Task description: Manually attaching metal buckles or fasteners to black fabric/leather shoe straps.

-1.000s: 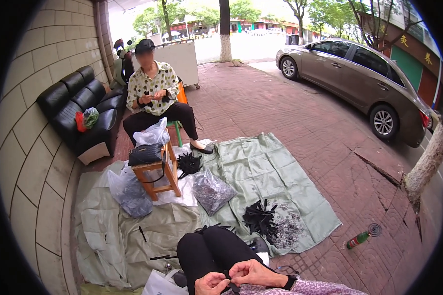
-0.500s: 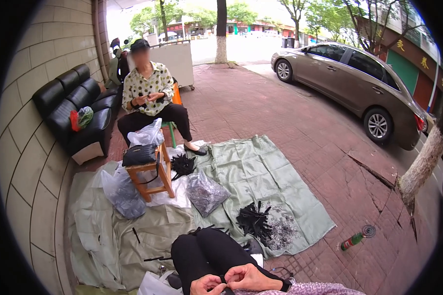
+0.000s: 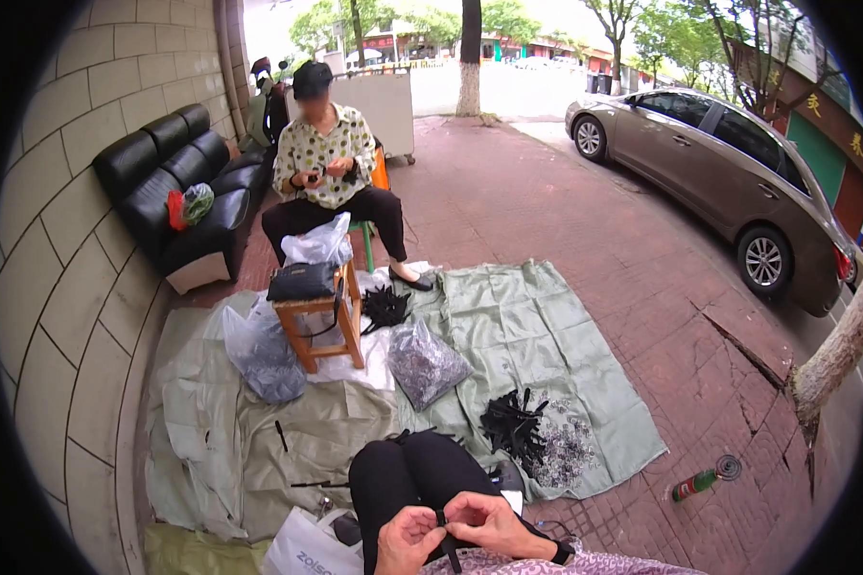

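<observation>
Over my lap, my left hand (image 3: 410, 539) and my right hand (image 3: 487, 523) meet with fingertips pinched together. Between them is a short black strip (image 3: 452, 554), its lower end hanging below the fingers. Whatever small part sits at the fingertips is too small to make out. Ahead of my knees, to the right, lies a heap of black strips (image 3: 514, 424). Touching it is a spread of small shiny clear-and-dark pieces (image 3: 568, 454). A clear plastic bag (image 3: 429, 366) full of similar small pieces rests farther off on the green sheet (image 3: 599, 383).
Opposite sits a co-worker (image 3: 324, 158), both hands at a small dark item. A wooden stool (image 3: 351, 316) carries a black handbag (image 3: 302, 282). A white bag (image 3: 302, 548) stands by my left leg, a green bottle (image 3: 694, 485) at the right. Left is a black sofa (image 3: 153, 182).
My view has shifted, so the scene sits farther right. Both hands have come up a little, and more of the black strip shows. The co-worker's head is bent lower, hands slightly apart.
</observation>
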